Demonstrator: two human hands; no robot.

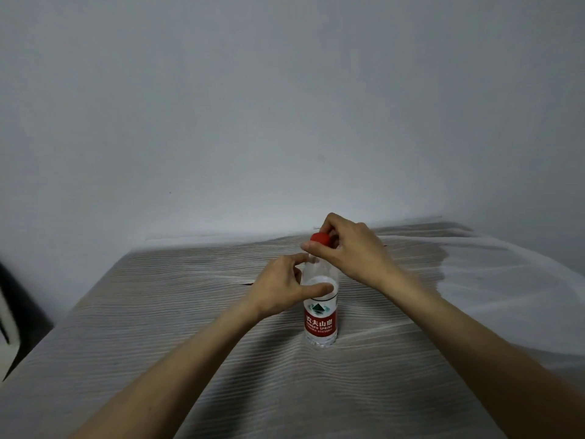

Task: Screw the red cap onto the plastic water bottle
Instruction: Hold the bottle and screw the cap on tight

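The fingers [316, 247] of the right hand [351, 251] are pinched around the red cap [320, 239], thumb on its near side and the other fingertips curled over its far side, so the cap is gripped at the very top of the plastic water bottle [320, 312]. The cap sits on the bottle's neck; whether it is threaded tight cannot be told. Just below, the left hand [281, 289] curves around the bottle's clear upper body from the left, thumb laid across the near face just above the label and the index finger reaching toward the shoulder; the fingers look loosely wrapped, and how firmly they press is unclear.

The bottle stands upright, near the middle of the worktop [158, 312], its red and white label [319, 321] facing the camera. The worktop is covered with a pale cloth of fine ribbed lines, which wrinkles around the bottle's base. To the right lies a smoother white sheet [506, 280]. Both bare forearms reach in from the near edge. A plain grey wall [285, 106] rises behind the far edge, and a dark object [15, 312] shows at the far left.
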